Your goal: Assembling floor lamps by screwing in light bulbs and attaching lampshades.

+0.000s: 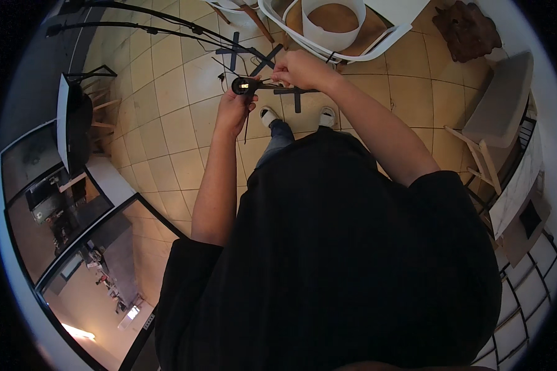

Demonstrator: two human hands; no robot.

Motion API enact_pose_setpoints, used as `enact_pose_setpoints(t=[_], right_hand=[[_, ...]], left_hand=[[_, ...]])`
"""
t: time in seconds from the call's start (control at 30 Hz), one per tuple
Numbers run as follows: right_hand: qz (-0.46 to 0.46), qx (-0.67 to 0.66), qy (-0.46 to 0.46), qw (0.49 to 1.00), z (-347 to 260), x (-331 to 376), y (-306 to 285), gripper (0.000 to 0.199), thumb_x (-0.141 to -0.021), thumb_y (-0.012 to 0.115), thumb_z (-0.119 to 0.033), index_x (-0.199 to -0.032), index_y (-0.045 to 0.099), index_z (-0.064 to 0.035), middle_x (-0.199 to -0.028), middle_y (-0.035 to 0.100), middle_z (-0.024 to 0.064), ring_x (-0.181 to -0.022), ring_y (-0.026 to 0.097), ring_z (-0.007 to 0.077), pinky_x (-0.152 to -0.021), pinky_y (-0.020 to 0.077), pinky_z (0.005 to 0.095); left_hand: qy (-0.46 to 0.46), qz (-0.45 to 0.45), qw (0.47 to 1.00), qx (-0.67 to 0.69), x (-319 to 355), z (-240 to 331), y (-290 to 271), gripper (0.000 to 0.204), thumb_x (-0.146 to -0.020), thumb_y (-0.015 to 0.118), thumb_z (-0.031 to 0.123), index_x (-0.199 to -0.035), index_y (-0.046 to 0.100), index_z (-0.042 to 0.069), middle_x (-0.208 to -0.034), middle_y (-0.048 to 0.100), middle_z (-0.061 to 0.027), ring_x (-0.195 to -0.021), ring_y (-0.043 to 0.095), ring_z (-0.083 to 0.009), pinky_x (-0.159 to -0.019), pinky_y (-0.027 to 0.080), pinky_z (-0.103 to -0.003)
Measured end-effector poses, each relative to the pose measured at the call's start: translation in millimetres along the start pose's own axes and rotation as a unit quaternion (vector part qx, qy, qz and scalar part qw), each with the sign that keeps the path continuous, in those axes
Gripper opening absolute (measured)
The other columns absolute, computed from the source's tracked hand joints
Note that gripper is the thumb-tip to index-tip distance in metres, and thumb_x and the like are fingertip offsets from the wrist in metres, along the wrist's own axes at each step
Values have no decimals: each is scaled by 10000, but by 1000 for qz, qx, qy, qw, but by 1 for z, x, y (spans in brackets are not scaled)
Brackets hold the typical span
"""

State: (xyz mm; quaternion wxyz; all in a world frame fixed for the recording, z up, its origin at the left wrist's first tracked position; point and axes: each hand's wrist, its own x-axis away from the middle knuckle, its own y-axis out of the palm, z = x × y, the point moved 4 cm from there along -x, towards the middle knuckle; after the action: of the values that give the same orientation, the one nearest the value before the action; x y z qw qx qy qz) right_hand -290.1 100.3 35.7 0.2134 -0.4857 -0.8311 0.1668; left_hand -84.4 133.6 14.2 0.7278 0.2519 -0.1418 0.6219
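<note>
My left hand is wrapped round a black lamp socket, its round open end turned up toward me with a brass-coloured contact inside. My right hand is just to the right of it, fingers pinched together around something small and thin, perhaps a cord, that I cannot make out. Thin black cords and strips stick out around the socket. Long black poles with cord along them run from the upper left toward my hands. Below them, black crossed feet rest on the floor.
A white chair at the top holds a white drum-shaped shade. A grey upholstered chair stands at right, with a brown wooden piece beyond it. Black-framed glass panels line the left. My shoes are on tan floor tiles.
</note>
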Motion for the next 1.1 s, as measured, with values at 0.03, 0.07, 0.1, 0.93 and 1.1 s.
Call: enact_pose_setpoints(t=[0.03, 0.07, 0.1, 0.93, 1.1], right_hand=[[-4, 12, -2, 1000, -2, 0, -1, 199, -912, 633, -201, -942, 728, -29, -672, 682, 80, -632, 649, 184, -648, 504, 318], [-5, 13, -2, 1000, -3, 0, 0, 199, -912, 633, -201, -942, 728, -29, -672, 682, 80, -632, 649, 184, -648, 504, 318], [-2, 11, -4, 1000, -4, 0, 0, 200, -909, 635, -203, -942, 728, -28, -671, 683, 79, -633, 651, 184, -650, 505, 320], [17, 51, -25, 998, -3, 4, 4, 190, -903, 644, -220, -917, 738, -55, -677, 680, 83, -657, 653, 227, -654, 505, 364], [19, 127, -10, 992, -14, -2, 0, 185, -888, 666, -221, -888, 728, -47, -678, 679, 100, -679, 662, 260, -664, 507, 388]], left_hand=[[6, -1, 1000, -11, 0, -1, -1, 230, -990, 529, 107, -1184, 640, 55, -1197, 672, -32, -727, 563, -79, -585, 428, -194], [11, -2, 1000, -21, -1, -1, -2, 232, -992, 528, 112, -1187, 639, 57, -1200, 672, -33, -724, 562, -76, -582, 427, -190], [12, -2, 1000, -21, -1, -2, -4, 232, -992, 528, 112, -1187, 639, 57, -1200, 672, -33, -724, 562, -76, -582, 427, -190], [-3, -10, 1000, 21, 3, -7, 4, 238, -986, 551, 126, -1196, 643, 63, -1159, 673, -20, -732, 549, -70, -600, 420, -197], [-5, -11, 1000, 7, 4, -8, 3, 234, -989, 542, 115, -1193, 644, 62, -1149, 673, -23, -730, 547, -73, -600, 417, -202]])
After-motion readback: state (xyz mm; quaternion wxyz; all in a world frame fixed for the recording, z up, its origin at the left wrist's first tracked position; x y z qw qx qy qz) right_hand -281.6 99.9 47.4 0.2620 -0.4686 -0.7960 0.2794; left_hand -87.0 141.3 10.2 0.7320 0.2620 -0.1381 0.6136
